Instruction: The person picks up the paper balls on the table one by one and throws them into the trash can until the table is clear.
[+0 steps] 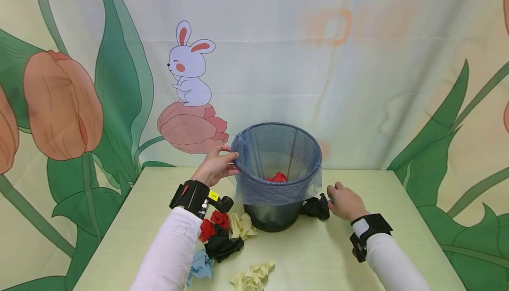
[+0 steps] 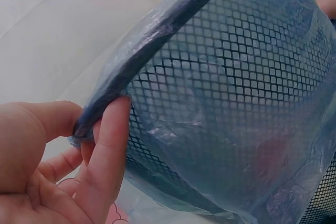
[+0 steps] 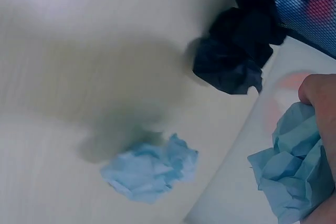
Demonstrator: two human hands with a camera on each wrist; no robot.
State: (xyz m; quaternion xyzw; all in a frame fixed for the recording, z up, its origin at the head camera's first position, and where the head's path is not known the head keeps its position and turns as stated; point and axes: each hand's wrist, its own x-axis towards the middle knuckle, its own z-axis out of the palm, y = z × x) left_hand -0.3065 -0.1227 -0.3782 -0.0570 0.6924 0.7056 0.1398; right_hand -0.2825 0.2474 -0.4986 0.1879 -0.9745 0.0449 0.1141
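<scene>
My left hand (image 1: 216, 166) pinches the lined rim of a dark mesh wastebasket (image 1: 274, 220), thumb outside and fingers inside in the left wrist view. A translucent blue bin liner (image 1: 262, 196) folds down over the rim. A crumpled red paper (image 1: 277, 177) lies inside. To the basket's right, my right hand (image 1: 347, 202) grips a crumpled light blue paper (image 3: 296, 166), mostly hidden by the hand in the head view. Beside the basket sits a crumpled black paper (image 1: 317, 207). Another light blue paper ball (image 3: 149, 171) lies on the table in the right wrist view.
Left of the basket's foot lie red paper balls (image 1: 220, 220), a cream one (image 1: 241, 226), a black one (image 1: 223, 244) and a blue one (image 1: 201, 264). Another cream ball (image 1: 252, 277) is nearer the front. A printed curtain (image 1: 270, 61) hangs behind the table (image 1: 318, 260).
</scene>
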